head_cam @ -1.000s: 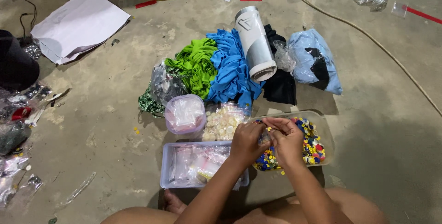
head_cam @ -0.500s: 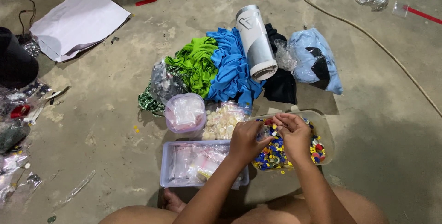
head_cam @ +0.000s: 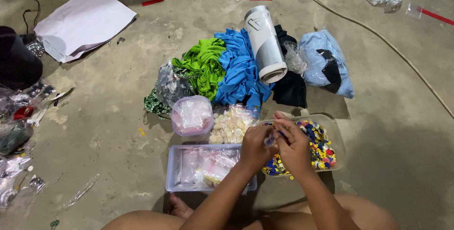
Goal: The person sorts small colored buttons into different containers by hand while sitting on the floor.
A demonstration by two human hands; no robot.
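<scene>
Both hands — left hand [head_cam: 255,147], right hand [head_cam: 294,145] — pinch a small clear bag [head_cam: 270,138] together. Directly beneath lies the tray of coloured buttons [head_cam: 320,145] — on the floor.

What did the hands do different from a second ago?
Not much. The left hand and right hand stay pressed together over the tray of coloured buttons, shifting only a little and fiddling with something too small to tell. The clear box of bags and the cloth pile stayed put.
</scene>
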